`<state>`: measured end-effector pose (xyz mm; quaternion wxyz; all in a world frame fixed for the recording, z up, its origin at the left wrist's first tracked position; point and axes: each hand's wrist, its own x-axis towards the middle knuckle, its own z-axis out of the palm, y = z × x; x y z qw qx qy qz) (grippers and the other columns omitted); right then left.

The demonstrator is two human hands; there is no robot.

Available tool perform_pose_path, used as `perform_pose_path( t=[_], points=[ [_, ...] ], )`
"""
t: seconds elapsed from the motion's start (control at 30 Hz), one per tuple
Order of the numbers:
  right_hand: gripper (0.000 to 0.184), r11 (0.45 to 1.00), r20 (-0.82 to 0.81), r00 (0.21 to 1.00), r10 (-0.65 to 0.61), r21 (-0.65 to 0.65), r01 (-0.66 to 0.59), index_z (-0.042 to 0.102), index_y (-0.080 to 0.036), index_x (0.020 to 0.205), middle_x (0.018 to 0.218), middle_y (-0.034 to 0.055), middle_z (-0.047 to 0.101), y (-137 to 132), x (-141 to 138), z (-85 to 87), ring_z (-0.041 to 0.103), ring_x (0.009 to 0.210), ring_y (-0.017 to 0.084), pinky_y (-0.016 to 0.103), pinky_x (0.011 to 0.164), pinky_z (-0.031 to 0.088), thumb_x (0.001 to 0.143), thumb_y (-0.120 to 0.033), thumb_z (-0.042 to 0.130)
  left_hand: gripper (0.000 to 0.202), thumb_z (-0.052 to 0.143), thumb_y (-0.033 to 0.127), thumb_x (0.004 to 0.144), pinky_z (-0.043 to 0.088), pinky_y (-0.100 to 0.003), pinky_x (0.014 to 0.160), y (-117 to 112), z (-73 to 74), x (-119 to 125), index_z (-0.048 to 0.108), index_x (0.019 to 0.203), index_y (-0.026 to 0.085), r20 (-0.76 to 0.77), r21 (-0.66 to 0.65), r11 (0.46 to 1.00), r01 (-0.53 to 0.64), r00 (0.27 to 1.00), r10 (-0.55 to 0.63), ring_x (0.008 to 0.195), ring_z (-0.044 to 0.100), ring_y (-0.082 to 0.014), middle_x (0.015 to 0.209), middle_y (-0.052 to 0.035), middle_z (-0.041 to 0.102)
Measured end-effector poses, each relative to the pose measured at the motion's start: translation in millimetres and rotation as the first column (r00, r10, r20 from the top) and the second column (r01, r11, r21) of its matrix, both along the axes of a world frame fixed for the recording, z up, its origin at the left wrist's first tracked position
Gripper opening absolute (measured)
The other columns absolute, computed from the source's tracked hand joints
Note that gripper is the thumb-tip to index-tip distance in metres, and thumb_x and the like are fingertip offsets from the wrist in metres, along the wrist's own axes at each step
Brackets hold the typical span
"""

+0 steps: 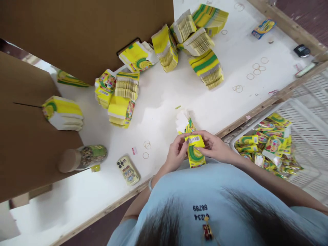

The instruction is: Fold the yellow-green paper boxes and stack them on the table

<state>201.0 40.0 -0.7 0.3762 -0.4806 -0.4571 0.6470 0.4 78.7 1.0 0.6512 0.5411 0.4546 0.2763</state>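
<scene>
Head view, left hand: the left hand is clamped, thumb and fingers, on the upper left edge of a yellow carton.
Right hand: the right hand grips the same piece opposite, its thumb laid across the front and its fingers at the top edge.
Yellow carton: the yellow carton lies between the two hands, close against the blue shirt, its barcode end away from the body; whether it is filled cannot be told.
White-flapped bundle: the white-flapped bundle sits just beyond the fingertips, partly hidden.
Stacks: flat-looking stacks stand on the white table, one group ahead and to the left of the left hand, another well ahead of both hands; judged by their bulk, much is left to handle.
Basket: to the right of the right hand, past the table edge, a white basket holds a heap of yellow packets, apparently the portion done.
Rubber bands: loose rubber bands lie left of the left hand, with others ahead and right of the right hand.
Phone: the phone lies left of the left hand, the jar farther left.
</scene>
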Motion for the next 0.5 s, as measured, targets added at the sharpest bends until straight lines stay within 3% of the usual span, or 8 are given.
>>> perform_pose_path(
  t=[0.17, 0.33, 0.5],
  points=[
    [0.053, 0.992, -0.153, 0.988, 0.013, -0.124, -0.033, 0.066, -0.023, 0.134, 0.127, 0.0081, 0.074, 9, 9, -1.3, 0.073, 0.104, 0.019, 0.038, 0.095, 0.061, 0.084, -0.033, 0.078, 0.044, 0.054, 0.057, 0.100, 0.043, -0.019, 0.050, -8, -12.1, -3, 0.054, 0.129, 0.023, 0.055, 0.045, 0.999, -0.016, 0.998, 0.014, 0.052, 0.051, -0.0085, 0.072, 0.0034, 0.062],
    [0.058, 0.978, -0.319, 0.948, -0.018, -0.204, -0.050, 0.063, -0.030, 0.141, 0.133, 0.0053, 0.073, 2, 11, -14.2, 0.073, 0.108, 0.017, 0.037, 0.095, 0.062, 0.086, -0.035, 0.078, 0.057, 0.047, 0.055, 0.103, 0.053, -0.026, 0.061, -6, -25.1, -2, 0.036, 0.152, 0.027, 0.071, 0.136, 0.988, 0.067, 0.995, -0.077, 0.061, 0.064, -0.0130, 0.093, -0.0031, 0.073],
    [0.057, 0.977, -0.323, 0.944, -0.059, -0.212, -0.012, 0.060, -0.030, 0.144, 0.119, 0.0042, 0.077, -8, 20, -14.0, 0.075, 0.095, 0.016, 0.033, 0.080, 0.066, 0.091, -0.044, 0.073, 0.040, 0.041, 0.048, 0.106, 0.056, -0.031, 0.075, 8, -23.3, 3, 0.056, 0.136, 0.025, -0.131, 0.338, 0.926, 0.169, 0.983, -0.131, 0.082, 0.072, -0.0183, 0.106, -0.0070, 0.076]
  ],
)
